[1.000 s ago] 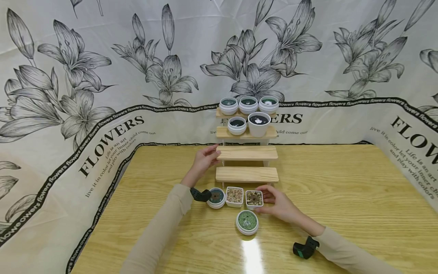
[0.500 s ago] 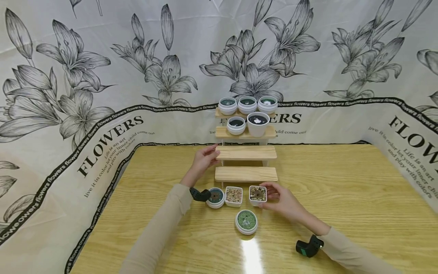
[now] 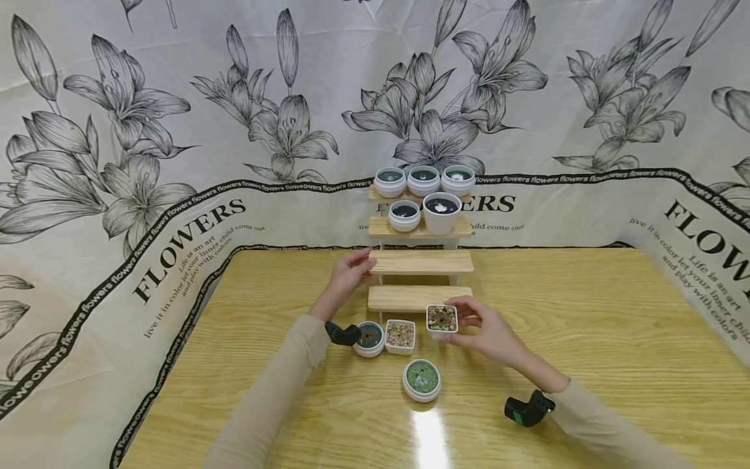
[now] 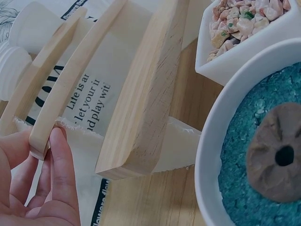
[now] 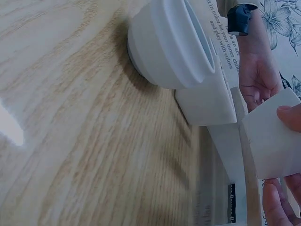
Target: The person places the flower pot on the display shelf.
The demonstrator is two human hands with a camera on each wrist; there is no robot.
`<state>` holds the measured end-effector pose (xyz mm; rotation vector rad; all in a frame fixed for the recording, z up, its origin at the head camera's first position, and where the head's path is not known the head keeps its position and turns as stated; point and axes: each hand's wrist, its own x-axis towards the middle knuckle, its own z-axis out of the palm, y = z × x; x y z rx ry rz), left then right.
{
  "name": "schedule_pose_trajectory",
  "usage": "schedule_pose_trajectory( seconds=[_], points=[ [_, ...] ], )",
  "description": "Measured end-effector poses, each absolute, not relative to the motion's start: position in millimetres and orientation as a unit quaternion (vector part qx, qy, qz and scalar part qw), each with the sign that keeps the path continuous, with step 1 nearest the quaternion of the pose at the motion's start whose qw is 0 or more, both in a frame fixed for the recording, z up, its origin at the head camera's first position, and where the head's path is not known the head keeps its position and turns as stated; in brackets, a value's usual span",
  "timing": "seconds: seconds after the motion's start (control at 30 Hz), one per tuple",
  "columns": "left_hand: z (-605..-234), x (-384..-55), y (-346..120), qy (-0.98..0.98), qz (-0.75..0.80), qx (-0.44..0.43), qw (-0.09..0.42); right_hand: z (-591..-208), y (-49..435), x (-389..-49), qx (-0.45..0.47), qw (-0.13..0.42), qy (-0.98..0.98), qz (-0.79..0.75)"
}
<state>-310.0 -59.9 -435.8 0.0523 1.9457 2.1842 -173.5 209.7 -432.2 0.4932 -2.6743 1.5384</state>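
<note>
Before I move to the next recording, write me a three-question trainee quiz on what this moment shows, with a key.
1. What does the right hand hold?
a) the round green pot
b) nothing
c) a square pebble pot

2. True or false: the left hand grips the lowest shelf.

3. How many white pots stand on the top shelf?

Key:
1. c
2. False; it grips the second shelf from the bottom.
3. Three.

Tons of room over the table (image 3: 615, 312), mid-right of frame; wooden stand (image 3: 422, 262) blocks the center, green-filled pot (image 3: 422, 379) the lower middle.
</note>
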Motion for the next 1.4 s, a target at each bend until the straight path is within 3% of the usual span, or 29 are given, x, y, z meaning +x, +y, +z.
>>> schedule_pose_trajectory(
  seconds=[1.4],
  points=[
    [-435.8, -309.6, -61.0, 0.659, 0.744, 0.021, 0.112, -391.3, 171.5, -239.7, 0.159, 0.023, -0.801, 0.577]
  ],
)
